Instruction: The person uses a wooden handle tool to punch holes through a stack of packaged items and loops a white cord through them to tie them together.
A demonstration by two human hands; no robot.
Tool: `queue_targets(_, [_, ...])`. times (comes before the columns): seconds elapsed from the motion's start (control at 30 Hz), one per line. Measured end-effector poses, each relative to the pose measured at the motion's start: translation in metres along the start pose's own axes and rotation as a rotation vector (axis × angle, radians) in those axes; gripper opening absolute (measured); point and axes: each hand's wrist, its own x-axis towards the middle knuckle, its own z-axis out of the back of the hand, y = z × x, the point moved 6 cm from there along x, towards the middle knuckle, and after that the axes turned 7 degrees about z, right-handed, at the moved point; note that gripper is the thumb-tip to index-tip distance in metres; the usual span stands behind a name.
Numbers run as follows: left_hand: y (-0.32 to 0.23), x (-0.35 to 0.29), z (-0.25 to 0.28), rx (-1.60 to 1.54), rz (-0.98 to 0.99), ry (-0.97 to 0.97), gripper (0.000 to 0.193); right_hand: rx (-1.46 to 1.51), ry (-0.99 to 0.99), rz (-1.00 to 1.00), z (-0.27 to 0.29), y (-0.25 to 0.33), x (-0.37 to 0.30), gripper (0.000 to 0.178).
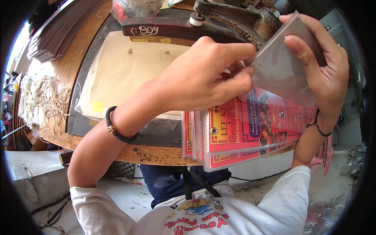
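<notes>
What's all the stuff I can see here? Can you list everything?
Laminated cards: a stack, red and yellow, held at the bench edge.
Clear sheet: one, greyish, lifted off the stack.
Press: one, dark rusty metal, top centre.
Paper sheet: one, cream, on the bench.
Strings: a bundle, white, left.
Dark sheets: a stack, top left.
Bench: one, wooden.
Left hand: pinches the clear sheet's edge.
Right hand: holds the clear sheet.

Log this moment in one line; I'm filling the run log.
left hand: pinching clear sleeve | right hand: holding sleeve | red cards: stacked below
</notes>
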Motion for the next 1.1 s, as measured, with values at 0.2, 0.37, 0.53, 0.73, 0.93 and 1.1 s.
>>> queue_targets(0.2, [0.0007, 0.0006, -0.0025, -0.045, 0.012, -0.008, 0.023, 0.016, -0.021, -0.020, -0.0018, -0.0008, -0.0055, 0.031])
queue_targets(0.37, [0.0039, -0.0009, -0.0025, -0.027, -0.006, 0.015, 0.024, 0.014, -0.058, 0.028, -0.0034, 0.0011, -0.0069, 0.031])
queue_targets(0.53, [0.0022, -0.0008, -0.0029, -0.085, 0.070, 0.036, 0.025, 0.000, -0.070, 0.077, -0.0028, 0.0005, -0.0072, 0.032])
queue_targets(0.73, [0.0013, -0.0014, -0.0032, -0.080, 0.057, -0.005, 0.026, -0.002, -0.082, 0.049, -0.0033, 0.0005, -0.0084, 0.032])
queue_targets(0.93, [0.0004, -0.0010, -0.0032, -0.064, 0.028, -0.018, 0.027, -0.005, -0.073, 0.029, -0.0020, -0.0016, -0.0086, 0.032])
queue_targets(1.1, [0.0005, -0.0018, -0.0032, -0.037, 0.008, -0.046, 0.032, -0.004, -0.098, 0.039, -0.0033, 0.0010, -0.0074, 0.031])
